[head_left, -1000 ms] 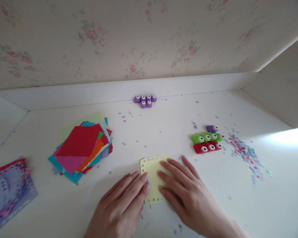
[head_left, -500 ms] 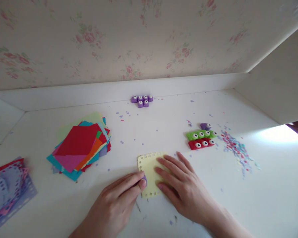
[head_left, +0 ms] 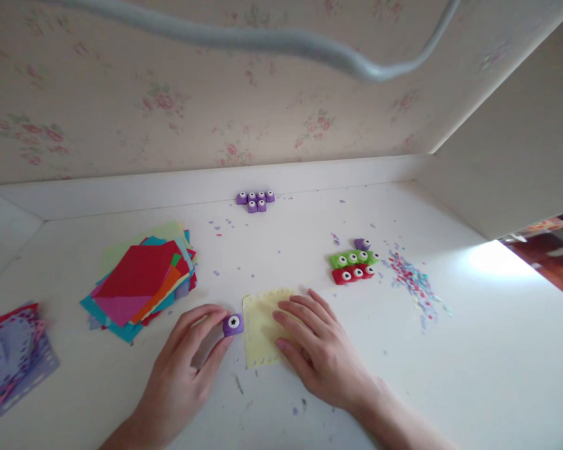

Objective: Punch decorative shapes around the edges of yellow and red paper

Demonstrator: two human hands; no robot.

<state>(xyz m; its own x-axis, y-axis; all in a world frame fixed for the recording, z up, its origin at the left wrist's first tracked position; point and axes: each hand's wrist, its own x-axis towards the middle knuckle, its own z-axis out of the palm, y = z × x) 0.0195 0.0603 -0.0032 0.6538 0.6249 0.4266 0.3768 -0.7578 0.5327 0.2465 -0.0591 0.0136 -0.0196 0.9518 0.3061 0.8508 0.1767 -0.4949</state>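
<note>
Between thumb and fingers, my left hand (head_left: 185, 359) holds a small purple paper punch (head_left: 233, 324) with a black star on its white button. The punch is at the left edge of a pale yellow sheet of paper (head_left: 260, 325); I cannot tell whether it touches. Small punched holes run along the sheet's top, left and bottom edges; its right side is hidden under my right hand (head_left: 316, 347). That hand lies on the paper with fingers spread, pressing it flat against the white table (head_left: 272, 412).
Coloured paper sheets (head_left: 141, 281) are piled at the left, with punched lilac papers (head_left: 16, 359) nearer the edge. Purple punches (head_left: 256, 201) stand by the wall. Green punches (head_left: 354, 258), red punches (head_left: 353, 274) and confetti (head_left: 415, 281) lie at the right. A pale cord (head_left: 263, 39) crosses above.
My left hand has drawn the punch leftward to the sheet's edge and now shows its star button. The right hand stays on the paper. The view has shifted, and a cord appears at the top.
</note>
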